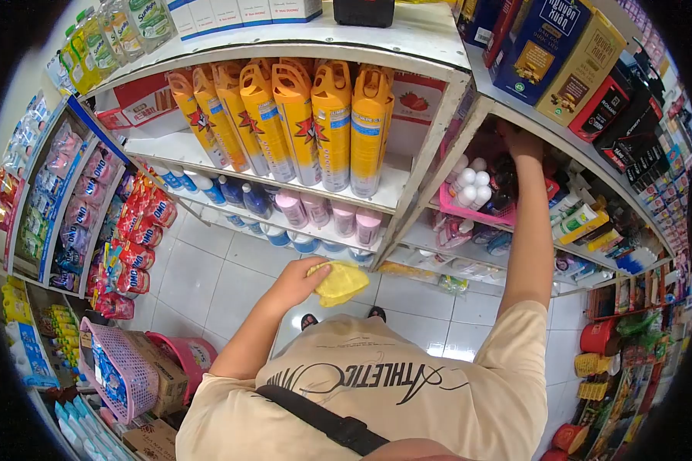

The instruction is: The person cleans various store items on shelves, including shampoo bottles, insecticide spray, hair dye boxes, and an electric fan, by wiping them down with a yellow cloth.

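My left hand (298, 283) is closed on a yellow cloth (340, 284), held in front of my body below the shelves. My right hand (521, 142) reaches into the right shelf compartment, over a pink basket (469, 211). Its fingers are hidden in shadow under the upper board. White round-topped items (471, 184) and dark bottles (503, 183) stand in the basket, just beside my right wrist.
Yellow-orange spray cans (294, 127) line the middle shelf (392, 173). Boxes (542, 54) stand on top at the right. Red detergent packs (140, 230) hang at the left. A pink crate (115, 376) sits at lower left, on the tiled floor's edge.
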`<state>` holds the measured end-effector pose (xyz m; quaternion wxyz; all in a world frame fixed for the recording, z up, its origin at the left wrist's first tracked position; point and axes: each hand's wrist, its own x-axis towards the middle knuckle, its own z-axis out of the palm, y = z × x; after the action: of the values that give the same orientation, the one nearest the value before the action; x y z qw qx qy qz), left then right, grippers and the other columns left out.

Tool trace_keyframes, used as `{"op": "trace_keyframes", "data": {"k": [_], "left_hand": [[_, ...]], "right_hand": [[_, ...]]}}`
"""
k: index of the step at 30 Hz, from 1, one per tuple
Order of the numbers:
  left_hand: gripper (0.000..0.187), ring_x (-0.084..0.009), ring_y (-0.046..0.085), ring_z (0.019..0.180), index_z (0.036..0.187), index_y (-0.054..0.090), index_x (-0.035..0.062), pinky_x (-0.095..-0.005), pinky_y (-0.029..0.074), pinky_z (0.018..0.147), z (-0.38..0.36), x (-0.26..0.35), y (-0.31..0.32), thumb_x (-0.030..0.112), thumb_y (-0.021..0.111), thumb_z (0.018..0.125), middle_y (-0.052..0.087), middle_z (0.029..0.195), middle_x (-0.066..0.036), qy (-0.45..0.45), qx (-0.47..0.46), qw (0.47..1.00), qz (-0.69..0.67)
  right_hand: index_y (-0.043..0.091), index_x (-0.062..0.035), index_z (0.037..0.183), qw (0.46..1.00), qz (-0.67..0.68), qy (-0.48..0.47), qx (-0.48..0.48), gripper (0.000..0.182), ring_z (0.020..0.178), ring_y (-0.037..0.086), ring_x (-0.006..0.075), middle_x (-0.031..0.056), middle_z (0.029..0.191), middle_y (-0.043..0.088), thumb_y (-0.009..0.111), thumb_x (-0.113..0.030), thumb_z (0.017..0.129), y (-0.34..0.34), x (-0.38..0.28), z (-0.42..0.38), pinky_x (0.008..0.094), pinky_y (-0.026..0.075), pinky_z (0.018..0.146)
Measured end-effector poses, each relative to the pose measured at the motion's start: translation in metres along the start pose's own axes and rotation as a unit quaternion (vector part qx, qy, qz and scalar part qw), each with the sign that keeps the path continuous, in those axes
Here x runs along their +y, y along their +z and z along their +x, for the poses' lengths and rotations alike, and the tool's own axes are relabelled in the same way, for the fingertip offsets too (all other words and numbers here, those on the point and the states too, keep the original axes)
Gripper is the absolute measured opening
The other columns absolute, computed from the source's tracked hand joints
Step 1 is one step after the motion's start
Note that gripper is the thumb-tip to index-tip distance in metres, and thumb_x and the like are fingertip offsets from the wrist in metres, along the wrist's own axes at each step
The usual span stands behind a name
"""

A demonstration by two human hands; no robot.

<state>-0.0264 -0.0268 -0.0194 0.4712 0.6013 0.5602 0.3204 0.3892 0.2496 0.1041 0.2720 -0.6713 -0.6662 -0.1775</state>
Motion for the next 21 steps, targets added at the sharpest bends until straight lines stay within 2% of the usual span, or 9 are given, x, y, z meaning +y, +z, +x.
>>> {"op": "trace_keyframes", "data": {"k": [1, 2, 4, 6, 12, 15, 18, 19, 21], "left_hand": [[0.031, -0.0210, 0.060, 0.082, 0.100, 0.059, -0.0002, -0.0318, 0.047, 0.071, 0.002, -0.009, 0.002, 0.027, 0.050, 0.088, 0.063, 0.088, -0.013, -0.013, 0.011, 0.998, -0.065], [0.031, -0.0193, 0.060, 0.085, 0.101, 0.058, -0.0006, -0.0313, 0.047, 0.073, 0.006, -0.019, 0.005, 0.027, 0.049, 0.089, 0.062, 0.092, -0.011, -0.025, 0.021, 0.991, -0.130], [0.033, -0.0183, 0.058, 0.090, 0.106, 0.055, -0.0011, -0.0309, 0.046, 0.076, 0.010, -0.022, 0.008, 0.027, 0.046, 0.091, 0.061, 0.099, -0.010, -0.045, 0.042, 0.958, -0.282], [0.036, -0.0198, 0.058, 0.094, 0.112, 0.051, -0.0013, -0.0311, 0.046, 0.081, 0.015, -0.010, 0.007, 0.028, 0.043, 0.092, 0.059, 0.105, -0.010, -0.060, 0.061, 0.890, -0.448], [0.053, -0.0237, 0.054, 0.104, 0.121, 0.042, 0.0002, -0.0359, 0.044, 0.088, 0.024, 0.030, 0.002, 0.043, 0.028, 0.094, 0.053, 0.116, -0.011, -0.046, 0.078, 0.795, -0.600], [0.061, -0.0252, 0.049, 0.110, 0.122, 0.042, 0.0009, -0.0366, 0.042, 0.091, 0.024, 0.046, 0.015, 0.050, 0.023, 0.092, 0.048, 0.123, -0.013, -0.035, -0.002, 0.776, -0.629], [0.066, -0.0255, 0.045, 0.114, 0.121, 0.043, 0.0008, -0.0368, 0.038, 0.094, 0.029, 0.013, 0.031, 0.054, 0.019, 0.091, 0.040, 0.131, -0.014, 0.010, -0.238, 0.761, -0.603], [0.062, -0.0223, 0.046, 0.112, 0.118, 0.044, -0.0006, -0.0344, 0.038, 0.093, 0.028, 0.022, 0.040, 0.052, 0.027, 0.091, 0.039, 0.131, -0.013, 0.081, -0.236, 0.798, -0.548], [0.046, -0.0196, 0.045, 0.110, 0.120, 0.041, 0.0003, -0.0322, 0.037, 0.092, 0.028, 0.026, 0.037, 0.036, 0.045, 0.090, 0.040, 0.128, -0.011, 0.064, -0.244, 0.883, -0.396]], "right_hand": [[0.043, -0.0052, 0.125, 1.000, 0.015, 0.014, 0.005, 0.064, 0.125, 0.028, 0.0367, 0.0201, 0.132, 0.036, 0.052, -0.048, 0.079, -0.005, 0.007, -0.005, 0.0406, 0.024, 0.103], [0.047, -0.0039, 0.121, 0.994, 0.073, -0.025, 0.083, 0.056, 0.106, 0.050, 0.0329, 0.0183, 0.121, 0.049, 0.056, -0.041, 0.080, 0.001, 0.024, -0.013, 0.0389, 0.041, 0.088], [0.052, -0.0026, 0.112, 0.871, 0.457, 0.180, -0.015, 0.041, 0.072, 0.057, 0.0183, 0.0107, 0.102, 0.059, 0.060, -0.029, 0.081, -0.037, -0.001, -0.050, 0.0291, 0.046, 0.058], [0.055, -0.0036, 0.102, 0.769, 0.593, 0.238, -0.016, 0.026, 0.056, 0.046, 0.0059, 0.0022, 0.085, 0.058, 0.061, -0.018, 0.081, -0.044, -0.004, -0.079, 0.0195, 0.034, 0.043], [0.053, -0.0055, 0.095, 0.649, 0.704, 0.256, -0.133, 0.017, 0.050, 0.045, 0.0062, 0.0010, 0.074, 0.054, 0.048, -0.018, 0.085, -0.079, -0.050, -0.155, 0.0175, 0.032, 0.040], [0.051, -0.0051, 0.095, 0.656, 0.684, 0.197, -0.252, 0.015, 0.048, 0.047, 0.0064, 0.0019, 0.073, 0.056, 0.050, -0.014, 0.083, -0.069, -0.089, -0.192, 0.0179, 0.034, 0.038], [0.050, -0.0057, 0.097, 0.634, 0.655, 0.157, -0.380, 0.017, 0.048, 0.050, 0.0070, 0.0029, 0.072, 0.056, 0.055, -0.010, 0.082, -0.075, -0.129, -0.220, 0.0192, 0.038, 0.038], [0.049, -0.0053, 0.098, 0.620, 0.653, 0.158, -0.405, 0.018, 0.048, 0.050, 0.0072, 0.0034, 0.073, 0.056, 0.056, -0.010, 0.082, -0.068, -0.135, -0.229, 0.0194, 0.038, 0.038], [0.049, -0.0047, 0.099, 0.609, 0.646, 0.163, -0.431, 0.019, 0.049, 0.051, 0.0075, 0.0039, 0.073, 0.056, 0.057, -0.011, 0.082, -0.064, -0.143, -0.240, 0.0199, 0.040, 0.039]]}}
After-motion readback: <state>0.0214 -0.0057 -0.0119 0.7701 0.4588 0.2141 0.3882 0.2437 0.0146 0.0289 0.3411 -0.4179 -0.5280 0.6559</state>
